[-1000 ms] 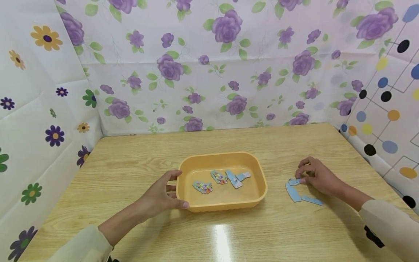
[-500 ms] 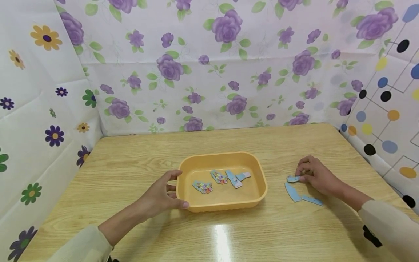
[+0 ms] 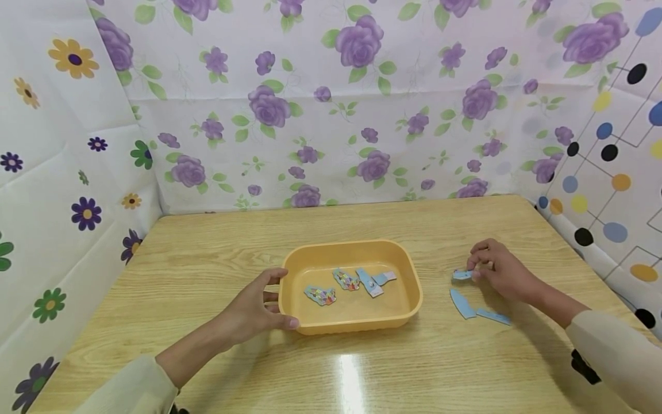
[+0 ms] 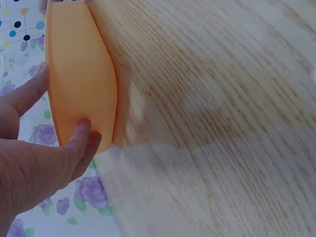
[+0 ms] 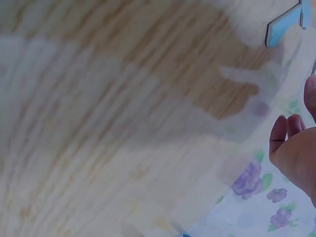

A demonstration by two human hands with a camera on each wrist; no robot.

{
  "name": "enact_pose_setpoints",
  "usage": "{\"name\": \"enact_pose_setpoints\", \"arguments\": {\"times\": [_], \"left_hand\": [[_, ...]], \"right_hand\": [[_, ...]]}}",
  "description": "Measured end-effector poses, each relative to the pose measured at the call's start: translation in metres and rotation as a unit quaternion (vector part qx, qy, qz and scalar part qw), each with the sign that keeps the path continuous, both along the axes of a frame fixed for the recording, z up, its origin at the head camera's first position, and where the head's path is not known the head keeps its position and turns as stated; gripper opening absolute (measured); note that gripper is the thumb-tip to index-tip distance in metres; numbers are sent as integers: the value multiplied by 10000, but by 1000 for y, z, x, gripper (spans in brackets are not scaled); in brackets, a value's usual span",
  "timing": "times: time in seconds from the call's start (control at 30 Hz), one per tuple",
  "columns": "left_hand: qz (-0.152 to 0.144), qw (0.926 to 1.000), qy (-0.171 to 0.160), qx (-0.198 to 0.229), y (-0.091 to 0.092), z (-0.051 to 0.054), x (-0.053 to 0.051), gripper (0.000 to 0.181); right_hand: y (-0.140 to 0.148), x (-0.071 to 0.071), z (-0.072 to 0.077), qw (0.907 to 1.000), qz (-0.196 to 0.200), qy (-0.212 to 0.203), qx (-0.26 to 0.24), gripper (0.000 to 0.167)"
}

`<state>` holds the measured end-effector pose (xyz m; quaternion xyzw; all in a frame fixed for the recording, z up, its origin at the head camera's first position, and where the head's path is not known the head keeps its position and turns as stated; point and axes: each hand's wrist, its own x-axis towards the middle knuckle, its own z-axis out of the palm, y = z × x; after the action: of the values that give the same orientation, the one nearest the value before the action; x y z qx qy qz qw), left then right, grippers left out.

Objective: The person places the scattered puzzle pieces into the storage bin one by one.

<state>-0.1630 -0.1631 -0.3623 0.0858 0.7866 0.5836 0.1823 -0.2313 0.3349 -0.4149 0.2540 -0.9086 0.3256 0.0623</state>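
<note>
A blue cut-out (image 3: 462, 275) is to the right of the yellow-orange tray (image 3: 357, 326), its long axis roughly crosswise, its free end pointing toward the tray and its other end covered by the right hand (image 3: 504, 273). Whether it touches the wooden desk (image 3: 222, 247) I cannot tell. The tray's long axis also runs side to side.

Two more cut-outs lie to the right of the tray, nearer the person than the held one: a broad blue strip (image 3: 462, 305), slanting from far left to near right, and a narrow blue strip (image 3: 493, 317), closer to crosswise. Inside the tray are four: a left patterned cut-out (image 3: 320, 295), a right patterned cut-out (image 3: 346, 280), a slanted blue piece (image 3: 369, 283) and a short blue piece (image 3: 384, 279), its outer end pointing at the tray's right wall.

The right hand's fingers are bent, pinching the blue cut-out against the thumb. The left hand (image 3: 257, 302) grips the tray's left end, fingers and thumb spread wide, thumb at the near corner
</note>
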Motion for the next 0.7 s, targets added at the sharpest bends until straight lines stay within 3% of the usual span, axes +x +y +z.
{"name": "enact_pose_setpoints", "arguments": {"times": [0.2,0.7], "left_hand": [[-27,10000,6,25,-1,0,0,101],[50,10000,-14,-2,0,-1,-1,101]], "right_hand": [[0,-3,6,9999,-33,111,83,22],[-5,-7,21,9999,-80,-105,-65,12]]}}
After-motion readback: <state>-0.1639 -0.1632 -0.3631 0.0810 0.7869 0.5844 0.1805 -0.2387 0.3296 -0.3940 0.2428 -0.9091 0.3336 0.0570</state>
